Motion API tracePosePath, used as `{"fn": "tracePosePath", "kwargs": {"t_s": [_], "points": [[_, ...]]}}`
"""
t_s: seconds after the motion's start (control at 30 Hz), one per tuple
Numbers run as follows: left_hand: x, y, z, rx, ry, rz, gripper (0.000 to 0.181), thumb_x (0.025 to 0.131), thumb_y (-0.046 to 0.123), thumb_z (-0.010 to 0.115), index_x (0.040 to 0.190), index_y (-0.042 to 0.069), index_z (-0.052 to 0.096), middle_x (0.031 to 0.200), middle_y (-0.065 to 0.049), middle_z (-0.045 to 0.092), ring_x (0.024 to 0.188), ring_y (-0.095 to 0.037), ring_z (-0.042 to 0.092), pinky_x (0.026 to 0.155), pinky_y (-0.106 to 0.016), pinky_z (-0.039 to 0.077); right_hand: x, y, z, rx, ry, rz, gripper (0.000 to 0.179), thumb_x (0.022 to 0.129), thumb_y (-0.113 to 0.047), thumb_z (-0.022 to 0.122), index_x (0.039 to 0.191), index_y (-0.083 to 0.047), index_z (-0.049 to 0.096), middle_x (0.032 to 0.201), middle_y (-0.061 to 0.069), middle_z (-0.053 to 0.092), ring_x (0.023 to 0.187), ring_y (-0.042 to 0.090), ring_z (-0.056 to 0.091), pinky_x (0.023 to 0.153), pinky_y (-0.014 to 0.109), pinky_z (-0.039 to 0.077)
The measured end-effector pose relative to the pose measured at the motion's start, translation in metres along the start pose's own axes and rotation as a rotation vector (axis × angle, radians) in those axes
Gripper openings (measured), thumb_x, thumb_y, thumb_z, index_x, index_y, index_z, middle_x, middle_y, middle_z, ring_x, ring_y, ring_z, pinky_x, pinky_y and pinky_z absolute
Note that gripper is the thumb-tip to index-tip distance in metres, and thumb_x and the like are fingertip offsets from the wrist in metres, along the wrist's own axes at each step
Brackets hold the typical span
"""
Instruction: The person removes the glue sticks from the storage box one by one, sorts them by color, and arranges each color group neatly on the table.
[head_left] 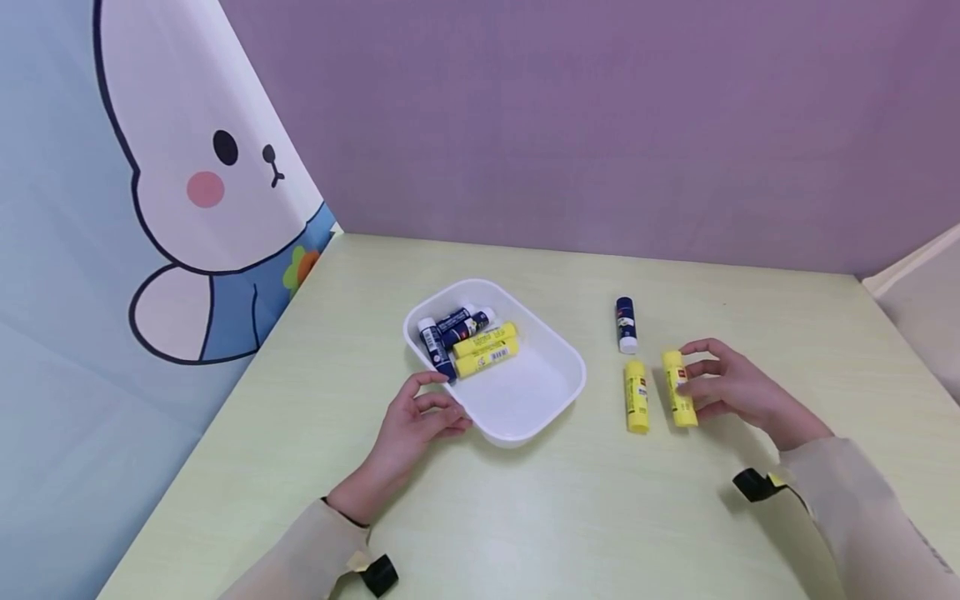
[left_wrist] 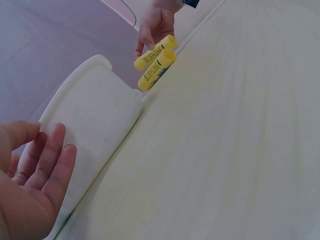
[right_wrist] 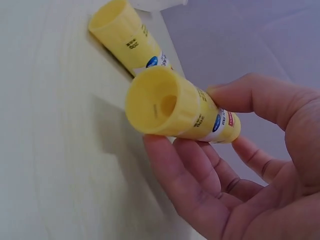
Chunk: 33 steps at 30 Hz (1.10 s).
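Note:
My right hand pinches a yellow glue stick between thumb and fingers, a little off the table in the right wrist view. Just left of it a second yellow glue stick lies on the table. A navy glue stick with a white end lies farther back. With its thumb and fingers, my left hand holds the near left rim of a white plastic basket. Inside the basket, at its left end, are two yellow glue sticks and three navy ones.
The pale wood-grain table runs back to a purple cloth wall. At the left hangs a blue cloth with a cartoon rabbit. A white panel stands at the right edge.

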<state>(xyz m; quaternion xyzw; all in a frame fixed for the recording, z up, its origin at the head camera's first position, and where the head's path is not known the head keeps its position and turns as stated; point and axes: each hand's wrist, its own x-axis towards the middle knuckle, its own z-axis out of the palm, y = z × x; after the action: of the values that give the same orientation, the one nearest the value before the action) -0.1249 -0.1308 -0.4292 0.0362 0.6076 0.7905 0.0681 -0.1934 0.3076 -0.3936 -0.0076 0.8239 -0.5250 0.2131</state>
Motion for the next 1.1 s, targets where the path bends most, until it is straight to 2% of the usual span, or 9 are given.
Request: {"fn": "tracePosePath", "kwargs": {"t_s": [0.27, 0.53, 0.67, 0.83, 1.1], "points": [[0.000, -0.001, -0.001, -0.005, 0.002, -0.003, 0.051, 0.090, -0.019, 0.056, 0.135, -0.010, 0.032, 0.087, -0.005, 0.068, 0.076, -0.019, 0.072, 0.078, -0.040, 0.063, 0.003, 0.011, 0.002, 0.043, -0.063, 0.048, 0.070, 0.092, -0.009, 0.068, 0.144, 0.000, 0.022, 0.125, 0.022, 0.045, 0.088, 0.023, 0.063, 0.073, 0.043, 0.063], [0.000, -0.001, -0.001, -0.003, -0.001, -0.007, 0.051, 0.090, -0.019, 0.056, 0.135, -0.010, 0.033, 0.087, -0.006, 0.068, 0.078, -0.019, 0.072, 0.079, -0.041, 0.062, 0.003, 0.009, 0.007, 0.059, -0.053, 0.110, 0.072, 0.093, -0.010, 0.067, 0.145, 0.001, 0.020, 0.126, 0.024, 0.041, 0.087, 0.024, 0.064, 0.073, 0.043, 0.063], [0.001, -0.001, -0.001, -0.001, -0.004, -0.009, 0.051, 0.090, -0.018, 0.056, 0.135, -0.010, 0.033, 0.088, -0.006, 0.068, 0.078, -0.020, 0.072, 0.079, -0.041, 0.062, 0.002, 0.005, 0.011, 0.041, -0.044, 0.111, 0.073, 0.092, -0.011, 0.067, 0.145, 0.003, 0.018, 0.125, 0.025, 0.041, 0.086, 0.023, 0.065, 0.072, 0.043, 0.063], [0.001, -0.001, -0.001, -0.002, -0.006, -0.008, 0.051, 0.090, -0.018, 0.056, 0.135, -0.010, 0.033, 0.088, -0.006, 0.068, 0.078, -0.020, 0.072, 0.079, -0.041, 0.062, 0.002, 0.000, 0.015, 0.000, -0.040, 0.112, 0.074, 0.092, -0.011, 0.066, 0.144, 0.005, 0.018, 0.117, 0.021, 0.045, 0.083, 0.023, 0.065, 0.069, 0.042, 0.064], [0.001, 0.000, 0.000, 0.001, -0.002, -0.012, 0.050, 0.090, -0.018, 0.056, 0.134, -0.010, 0.033, 0.087, -0.005, 0.068, 0.077, -0.019, 0.072, 0.079, -0.040, 0.063, 0.001, -0.001, 0.016, -0.073, -0.066, 0.127, 0.073, 0.094, -0.015, 0.064, 0.145, 0.005, 0.015, 0.115, 0.022, 0.047, 0.078, 0.024, 0.064, 0.066, 0.039, 0.063]]}}
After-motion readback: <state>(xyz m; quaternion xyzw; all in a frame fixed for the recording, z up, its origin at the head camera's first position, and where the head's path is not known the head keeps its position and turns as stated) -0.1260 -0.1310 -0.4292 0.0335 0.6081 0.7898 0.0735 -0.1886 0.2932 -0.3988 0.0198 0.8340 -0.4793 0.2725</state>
